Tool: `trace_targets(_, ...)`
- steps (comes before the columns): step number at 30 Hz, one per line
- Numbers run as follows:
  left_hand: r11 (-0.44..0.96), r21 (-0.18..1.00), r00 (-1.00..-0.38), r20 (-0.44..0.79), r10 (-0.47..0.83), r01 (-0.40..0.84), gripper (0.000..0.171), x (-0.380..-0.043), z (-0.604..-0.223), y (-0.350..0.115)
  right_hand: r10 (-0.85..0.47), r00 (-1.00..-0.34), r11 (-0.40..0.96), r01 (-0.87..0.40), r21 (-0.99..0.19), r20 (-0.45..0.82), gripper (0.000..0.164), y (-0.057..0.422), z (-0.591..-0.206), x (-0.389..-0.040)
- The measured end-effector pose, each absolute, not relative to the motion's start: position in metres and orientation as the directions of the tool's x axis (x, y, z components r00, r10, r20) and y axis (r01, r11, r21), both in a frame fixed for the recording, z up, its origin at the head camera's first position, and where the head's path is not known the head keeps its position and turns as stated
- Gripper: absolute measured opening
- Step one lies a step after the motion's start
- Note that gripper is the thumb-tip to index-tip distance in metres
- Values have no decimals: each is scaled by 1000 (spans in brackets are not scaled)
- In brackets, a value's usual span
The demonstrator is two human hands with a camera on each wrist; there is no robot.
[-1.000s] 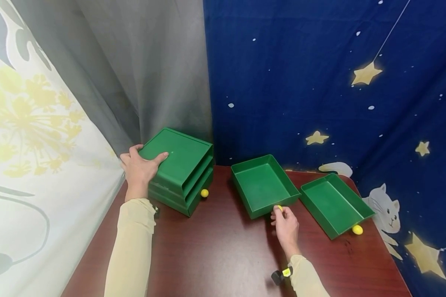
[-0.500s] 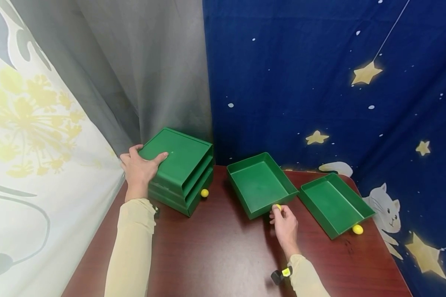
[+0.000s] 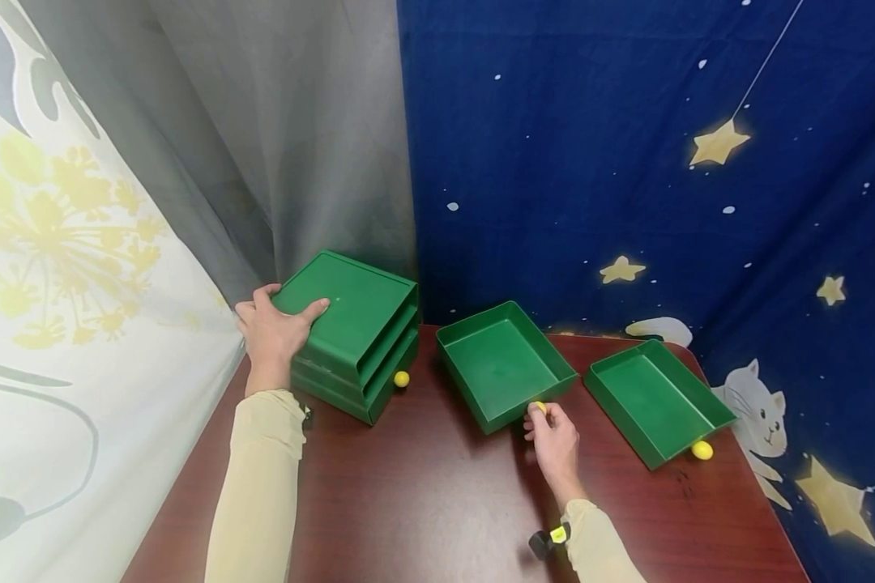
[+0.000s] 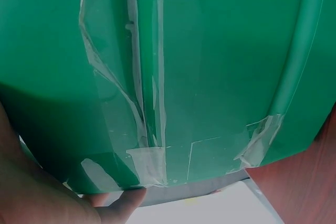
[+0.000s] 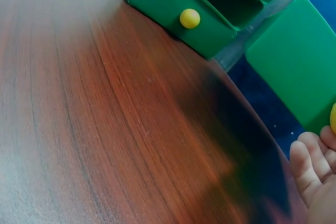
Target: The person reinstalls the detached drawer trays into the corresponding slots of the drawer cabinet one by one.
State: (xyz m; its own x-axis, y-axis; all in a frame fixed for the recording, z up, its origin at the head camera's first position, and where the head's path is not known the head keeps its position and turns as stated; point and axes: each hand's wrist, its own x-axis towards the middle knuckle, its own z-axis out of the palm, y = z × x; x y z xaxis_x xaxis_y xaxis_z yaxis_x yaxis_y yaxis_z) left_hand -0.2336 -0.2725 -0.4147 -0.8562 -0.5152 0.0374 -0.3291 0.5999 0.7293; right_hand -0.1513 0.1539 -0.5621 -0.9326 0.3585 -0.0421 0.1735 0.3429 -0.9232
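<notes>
Pinching a yellow knob [image 3: 541,405], right fingers [image 3: 555,415] curl — left fingers [image 3: 264,296] (spread) rest on a green cabinet [image 3: 357,306].

no text you can read in any of your three views. the yellow tag [image 3: 559,534] on your right wrist camera [image 3: 540,545] is too small to make out, and you won't decipher the dark marks [image 3: 683,484] on the table [image 3: 423,506] either.

Green cabinet [image 3: 346,308] upright; upper two slots open, bottom drawer [image 3: 382,404] in, with yellow knob; left hand [image 3: 272,334] resting on cabinet; loose drawer [image 3: 506,368], green, open-topped, held up by right hand [image 3: 557,445] pinching its yellow knob [image 3: 541,406]; matching drawer [image 3: 650,401] lying just right of it.
</notes>
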Motion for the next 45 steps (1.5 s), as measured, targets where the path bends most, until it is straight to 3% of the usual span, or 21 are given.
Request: trace_targets(45, 595, 728, -854, 26, -520, -340, 106, -234, -413, -272, 216, -976, 290, 102, -952, -39, 23, 133, -554, -148)
